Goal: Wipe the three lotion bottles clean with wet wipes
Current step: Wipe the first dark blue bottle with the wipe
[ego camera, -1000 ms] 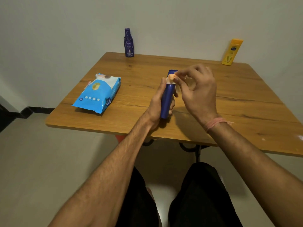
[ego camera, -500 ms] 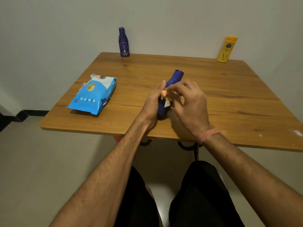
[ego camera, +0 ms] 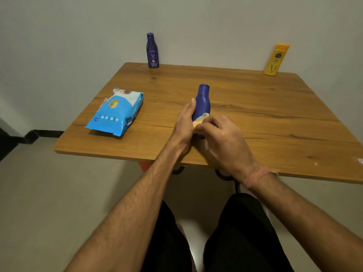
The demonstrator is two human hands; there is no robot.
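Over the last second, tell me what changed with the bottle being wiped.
The right hand slid the wet wipe from the cap down to the lower body of the blue bottle. The left hand kept its grip. The purple bottle, yellow bottle and wipes pack stayed put.

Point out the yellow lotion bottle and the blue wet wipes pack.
yellow lotion bottle (ego camera: 276, 59), head view, middle of its front label.
blue wet wipes pack (ego camera: 115, 112), head view, centre of its top face.
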